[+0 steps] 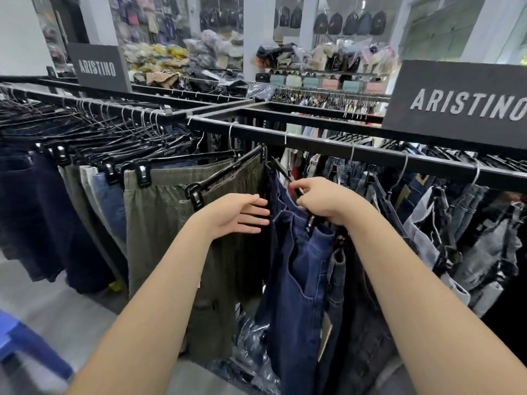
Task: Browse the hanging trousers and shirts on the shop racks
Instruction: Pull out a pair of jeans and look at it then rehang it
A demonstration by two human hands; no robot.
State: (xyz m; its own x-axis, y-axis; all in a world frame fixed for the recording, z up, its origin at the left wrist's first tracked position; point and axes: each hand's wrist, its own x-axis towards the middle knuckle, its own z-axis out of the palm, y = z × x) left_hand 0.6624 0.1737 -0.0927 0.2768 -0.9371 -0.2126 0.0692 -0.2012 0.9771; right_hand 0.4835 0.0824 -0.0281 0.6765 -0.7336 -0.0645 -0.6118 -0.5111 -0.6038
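Two bare forearms reach forward in the head view toward a black metal rack rail [313, 143] hung with trousers. The left hand [236, 215] is open, its fingers straight and spread, lying against the side of the olive-green trousers [171, 223] just beside the gap it shares with the next garment. The right hand [322, 201] has its fingers curled round the black clip hanger [288, 178] of the dark blue jeans [296, 266], gripping it at the waistband. Those jeans hang between the olive pair on the left and a crowded row of grey and faded denim jeans [456, 238] on the right. Further left, a tight run of black hangers [114, 149] carries navy trousers [34, 209] and a few paler pairs. A dark sign reading ARISTINO [462, 106] stands on the rail at the right, and a second ARISTINO sign [98, 68] stands at the far left. Behind the racks, shelves hold heaps of folded and bagged clothes [182, 58], with dark backpacks [350, 22] hanging high on the back wall. A blue object [25, 337] sits blurred on the floor at the lower left.
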